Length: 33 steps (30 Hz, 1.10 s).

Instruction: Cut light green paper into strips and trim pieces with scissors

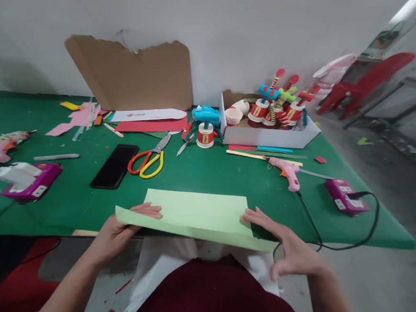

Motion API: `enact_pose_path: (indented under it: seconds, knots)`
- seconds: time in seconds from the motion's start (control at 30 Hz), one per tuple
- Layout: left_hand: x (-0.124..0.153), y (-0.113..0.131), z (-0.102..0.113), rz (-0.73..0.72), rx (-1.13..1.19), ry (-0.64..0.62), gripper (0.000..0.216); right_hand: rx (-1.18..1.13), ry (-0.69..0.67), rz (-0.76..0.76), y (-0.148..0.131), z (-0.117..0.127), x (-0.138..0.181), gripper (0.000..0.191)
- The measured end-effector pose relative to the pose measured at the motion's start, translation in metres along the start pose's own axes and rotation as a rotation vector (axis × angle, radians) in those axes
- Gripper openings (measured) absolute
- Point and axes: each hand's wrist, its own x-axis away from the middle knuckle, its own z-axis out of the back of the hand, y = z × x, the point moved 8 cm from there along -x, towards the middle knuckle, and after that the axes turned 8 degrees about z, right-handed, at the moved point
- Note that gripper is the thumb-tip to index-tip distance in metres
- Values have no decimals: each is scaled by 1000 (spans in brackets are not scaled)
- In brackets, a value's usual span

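Observation:
A light green sheet of paper [203, 211] lies at the near edge of the table, its front edge curled up toward me. My left hand [123, 226] has the left end of that curl between thumb and fingers, the fingertips resting on the paper behind it. At the other end, my right hand [287, 244] is spread, its fingertips touching the sheet's right side and its thumb held apart from the curl. Beyond the paper are scissors [152, 163] with red and yellow handles and a black phone [115, 166].
A pink glue gun [286, 172] lies right, its cable trailing to the table edge near a purple power strip [347, 196]. Another purple strip [35, 181] sits left. Behind stand a paper-cup figure [205, 135] and a white box [270, 138] holding several more.

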Motion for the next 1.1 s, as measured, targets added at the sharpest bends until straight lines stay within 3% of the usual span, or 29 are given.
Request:
enact_pose_path:
  seconds: [0.1,0.13,0.27,0.4,0.53,0.63,0.83,0.97,1.1]
  knots:
    - [0,6,-2,-93,7,-47,48,91,103,50,0,-6,-4,36]
    - [0,8,-2,-125,5,-68,50,102,144,95,-2,-7,-6,28]
    - [2,13,1,-151,-52,-98,42,137,248,155,-2,-7,-8,27]
    - [7,10,3,-70,-107,-49,31,174,322,-27,9,-3,-8,25]
    - [8,-2,12,157,-189,156,36,276,507,-255,16,8,-6,30]
    - [6,-6,18,295,-293,280,39,379,593,-307,13,11,-11,30]
    - [-4,3,19,320,-550,315,46,599,602,-358,14,8,-22,25]
    - [-5,3,17,276,-644,308,42,554,570,-391,21,6,-21,18]
    - [-6,-4,17,307,-626,288,44,530,504,-307,19,2,-20,26]
